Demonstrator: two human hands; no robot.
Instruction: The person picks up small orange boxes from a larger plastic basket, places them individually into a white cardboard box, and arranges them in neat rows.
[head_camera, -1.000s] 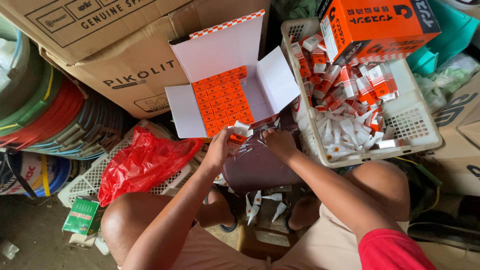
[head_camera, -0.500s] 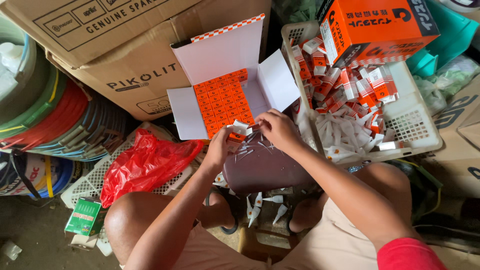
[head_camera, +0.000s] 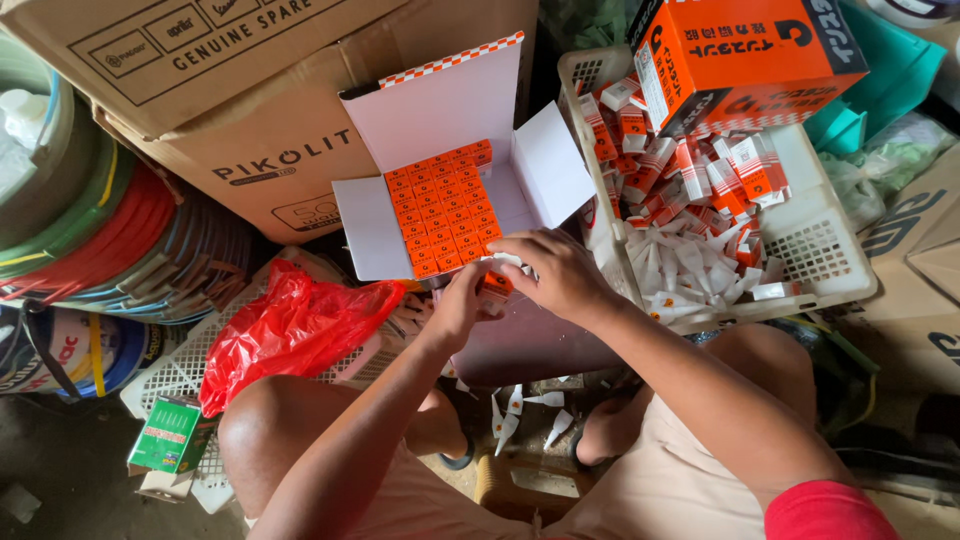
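Both hands have shifted boxward, largely hiding the small orange packet.

Matt cardboard carton; glossy red plastic bag.

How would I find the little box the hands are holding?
Find the open white carton with rows of orange boxes. At its near edge both hands meet, the left hand and right hand, pinching one small orange-and-white box. It alone is outside the neat rows.

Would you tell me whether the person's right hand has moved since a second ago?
Yes. The right hand has moved up toward the open white carton of small orange boxes, now beside its near edge, over the small box.
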